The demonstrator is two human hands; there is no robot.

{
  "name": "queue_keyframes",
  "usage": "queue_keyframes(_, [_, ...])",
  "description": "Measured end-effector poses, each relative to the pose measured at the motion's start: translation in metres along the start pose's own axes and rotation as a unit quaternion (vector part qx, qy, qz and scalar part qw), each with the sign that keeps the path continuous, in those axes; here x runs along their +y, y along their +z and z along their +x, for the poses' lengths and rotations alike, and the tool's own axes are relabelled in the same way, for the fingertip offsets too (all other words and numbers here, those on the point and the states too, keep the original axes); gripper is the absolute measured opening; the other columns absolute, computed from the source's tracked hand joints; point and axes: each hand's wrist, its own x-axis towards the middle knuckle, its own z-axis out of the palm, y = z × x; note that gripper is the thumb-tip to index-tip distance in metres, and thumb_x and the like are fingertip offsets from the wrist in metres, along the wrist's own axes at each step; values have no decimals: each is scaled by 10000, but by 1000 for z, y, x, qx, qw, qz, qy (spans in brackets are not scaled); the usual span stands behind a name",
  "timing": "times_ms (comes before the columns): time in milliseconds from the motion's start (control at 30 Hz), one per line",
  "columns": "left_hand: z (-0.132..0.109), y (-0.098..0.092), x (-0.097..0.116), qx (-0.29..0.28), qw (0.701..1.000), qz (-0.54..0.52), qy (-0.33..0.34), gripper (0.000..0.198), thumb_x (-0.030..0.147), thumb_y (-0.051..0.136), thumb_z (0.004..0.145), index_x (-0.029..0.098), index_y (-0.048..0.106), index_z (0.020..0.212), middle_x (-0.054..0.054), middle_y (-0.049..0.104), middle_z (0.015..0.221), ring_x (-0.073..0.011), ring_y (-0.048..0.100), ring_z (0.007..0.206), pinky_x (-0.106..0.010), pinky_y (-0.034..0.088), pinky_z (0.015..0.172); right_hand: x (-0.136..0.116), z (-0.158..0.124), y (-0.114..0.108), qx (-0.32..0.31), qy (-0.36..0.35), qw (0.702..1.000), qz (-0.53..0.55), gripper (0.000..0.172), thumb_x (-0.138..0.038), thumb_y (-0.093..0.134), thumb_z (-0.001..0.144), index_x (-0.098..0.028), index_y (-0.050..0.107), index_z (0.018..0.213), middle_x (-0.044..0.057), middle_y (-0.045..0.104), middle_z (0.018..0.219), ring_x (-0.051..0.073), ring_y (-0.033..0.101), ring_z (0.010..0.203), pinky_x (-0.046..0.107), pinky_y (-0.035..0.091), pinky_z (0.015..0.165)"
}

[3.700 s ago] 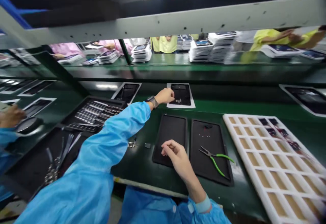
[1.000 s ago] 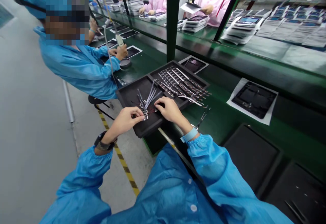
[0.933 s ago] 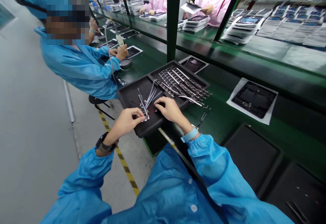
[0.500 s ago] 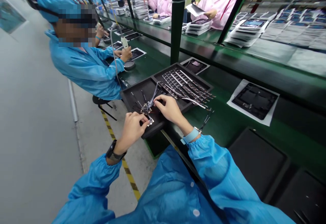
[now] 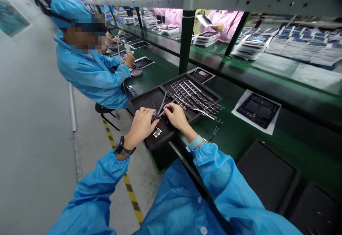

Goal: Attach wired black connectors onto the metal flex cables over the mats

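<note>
Since half a second ago, the left hand (image 5: 141, 125) has left the small board (image 5: 157, 132) it was pinching and shifted forward to a tangled cluster (image 5: 154, 116) of little boards, while the right hand (image 5: 177, 117) has stayed in nearly the same place beside it. Seen from a head camera looking down, both hands work over the nearer compartment of a black tray (image 5: 138, 103) on a green bench (image 5: 145, 74). The left thumb and fingers are closed around the near-left side of the cluster. The right thumb and forefinger come together in a narrow pinch at its right; whether a thin part is caught between them cannot be told. From the cluster, the grey ribbons (image 5: 161, 103) run lengthwise away from the wearer and lean a little rightward, so their long axis passes between the two hands, with the right fingertips just beside them. The small board lies by itself on the tray floor, on the wearer's side of the cluster, just below the left thumb and apart from it; the left hand is the nearer one. Its light face shows, but its finer details are too small to read. In the farther compartment, long component strips (image 5: 191, 92) lie side by side, some reaching past the rim.
</note>
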Motion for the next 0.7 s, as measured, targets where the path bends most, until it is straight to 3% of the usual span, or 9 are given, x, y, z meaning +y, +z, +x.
queue_keyframes(100, [11,8,-7,-39,999,28,-2,201,261,717,959,193,700,1147,-117,772,1102,-351,650,1083,-472,442,923,-1,1,-1,17,29,999,19,131,-156,620,969,-224,660,865,12,779,781,204,760,795,344,570,877])
queue_keyframes(167, [11,12,-10,-36,998,42,-1,150,261,701,966,197,710,1101,-109,772,1071,-348,654,1068,-474,439,920,-1,2,-1,30,44,998,34,131,-131,606,967,-225,638,881,7,776,771,194,772,779,330,589,851])
queue_keyframes(400, [0,15,-10,-21,998,51,-20,130,299,647,982,209,712,917,-125,747,1034,-356,634,1062,-475,446,885,-11,6,0,24,57,986,152,55,-260,570,1027,-224,568,986,13,790,825,167,795,713,226,578,585])
queue_keyframes(533, [1,14,-10,9,998,49,-46,185,325,612,1000,218,686,868,-122,738,993,-350,622,1051,-473,445,878,-21,4,-7,36,27,974,221,167,-380,628,1005,-222,574,1021,15,795,834,167,807,764,215,590,605])
queue_keyframes(700, [1,15,-11,28,997,20,-70,185,338,621,986,228,681,849,-127,740,961,-346,629,1017,-471,442,860,-22,1,-22,30,14,972,234,337,-522,705,949,-219,584,1033,25,799,856,168,798,745,236,607,619])
